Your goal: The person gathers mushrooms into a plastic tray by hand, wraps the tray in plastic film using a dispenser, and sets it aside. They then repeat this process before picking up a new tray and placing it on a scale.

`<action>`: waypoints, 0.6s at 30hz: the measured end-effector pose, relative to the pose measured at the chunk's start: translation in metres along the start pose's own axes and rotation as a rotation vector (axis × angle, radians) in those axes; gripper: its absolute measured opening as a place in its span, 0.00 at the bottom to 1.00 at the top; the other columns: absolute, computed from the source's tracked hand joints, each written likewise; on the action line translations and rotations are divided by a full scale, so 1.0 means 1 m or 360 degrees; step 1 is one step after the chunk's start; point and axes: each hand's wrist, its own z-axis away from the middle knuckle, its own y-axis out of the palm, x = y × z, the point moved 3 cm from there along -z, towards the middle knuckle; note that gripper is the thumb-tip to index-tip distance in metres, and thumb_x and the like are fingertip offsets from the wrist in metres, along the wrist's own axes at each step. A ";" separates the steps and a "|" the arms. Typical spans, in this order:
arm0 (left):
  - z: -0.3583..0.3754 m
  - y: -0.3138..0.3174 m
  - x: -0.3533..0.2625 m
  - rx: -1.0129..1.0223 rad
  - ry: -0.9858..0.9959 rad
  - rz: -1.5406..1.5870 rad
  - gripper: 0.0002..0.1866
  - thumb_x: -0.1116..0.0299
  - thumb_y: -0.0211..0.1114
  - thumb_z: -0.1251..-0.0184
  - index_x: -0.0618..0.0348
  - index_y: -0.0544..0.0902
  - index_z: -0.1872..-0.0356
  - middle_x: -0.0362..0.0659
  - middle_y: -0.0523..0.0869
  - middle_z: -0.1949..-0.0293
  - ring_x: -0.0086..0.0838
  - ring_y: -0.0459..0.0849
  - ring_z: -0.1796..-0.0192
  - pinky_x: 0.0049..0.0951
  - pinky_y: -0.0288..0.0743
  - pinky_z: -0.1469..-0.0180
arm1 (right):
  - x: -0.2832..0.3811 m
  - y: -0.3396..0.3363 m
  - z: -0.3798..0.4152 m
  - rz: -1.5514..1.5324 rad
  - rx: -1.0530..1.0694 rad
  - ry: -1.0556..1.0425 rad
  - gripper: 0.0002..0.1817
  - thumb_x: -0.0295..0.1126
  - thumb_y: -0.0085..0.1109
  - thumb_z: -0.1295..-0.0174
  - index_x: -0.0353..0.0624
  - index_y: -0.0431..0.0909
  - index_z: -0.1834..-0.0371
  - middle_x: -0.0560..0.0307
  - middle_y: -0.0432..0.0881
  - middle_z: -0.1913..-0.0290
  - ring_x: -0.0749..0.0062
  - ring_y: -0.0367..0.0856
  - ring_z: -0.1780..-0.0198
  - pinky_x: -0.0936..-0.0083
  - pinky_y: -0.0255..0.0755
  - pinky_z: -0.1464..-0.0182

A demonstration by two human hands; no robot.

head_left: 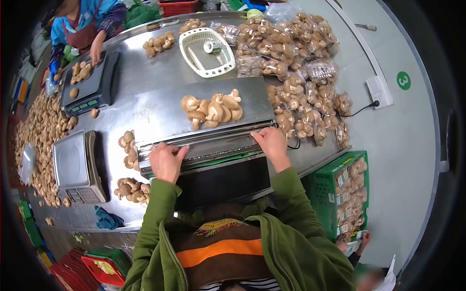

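Note:
My left hand (pixel 167 160) is pinched at the left part of a metal film-wrapping machine (pixel 144 167), and my right hand (pixel 271 144) pinches at its right end. Between them stretches a sheet of clear plastic film (pixel 221 144), thin and hard to see, whose edge both hands grip. Just beyond, a group of brown shiitake mushrooms (pixel 213 110) lies loose on the machine's flat metal plate (pixel 155 109). A dark panel (pixel 223 182) sits on the near side, below my wrists.
Bagged mushrooms (pixel 291 48) are heaped at right, beside a white basket (pixel 206 72) holding a tape roll. Two scales (pixel 73 160) and loose mushrooms (pixel 41 131) are at left. A co-worker (pixel 87 29) handles mushrooms at the far scale. A green crate (pixel 320 194) stands right.

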 end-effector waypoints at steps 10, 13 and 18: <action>0.040 -0.093 0.001 0.1378 -0.1096 0.2927 0.21 0.59 0.44 0.22 0.46 0.59 0.82 0.32 0.58 0.90 0.17 0.53 0.88 0.20 0.47 0.87 | -0.009 -0.066 0.064 -0.3168 0.1411 0.0767 0.19 0.37 0.41 0.26 0.50 0.61 0.80 0.68 0.61 0.83 0.84 0.57 0.83 0.84 0.46 0.83; -0.018 -0.132 -0.019 0.0494 -0.0503 0.2767 0.21 0.57 0.40 0.23 0.50 0.63 0.80 0.43 0.72 0.86 0.30 0.69 0.84 0.28 0.65 0.79 | 0.044 -0.119 -0.004 -0.3446 0.0960 -0.0233 0.18 0.36 0.40 0.27 0.47 0.64 0.78 0.62 0.71 0.78 0.79 0.66 0.78 0.80 0.57 0.77; -0.155 -0.027 -0.021 0.0038 0.0092 0.1551 0.20 0.67 0.45 0.21 0.70 0.81 0.45 0.51 0.83 0.42 0.32 0.78 0.36 0.33 0.66 0.31 | 0.064 -0.034 -0.174 -0.2323 0.0234 -0.0049 0.19 0.37 0.43 0.25 0.33 0.79 0.51 0.44 0.85 0.52 0.62 0.85 0.52 0.73 0.78 0.47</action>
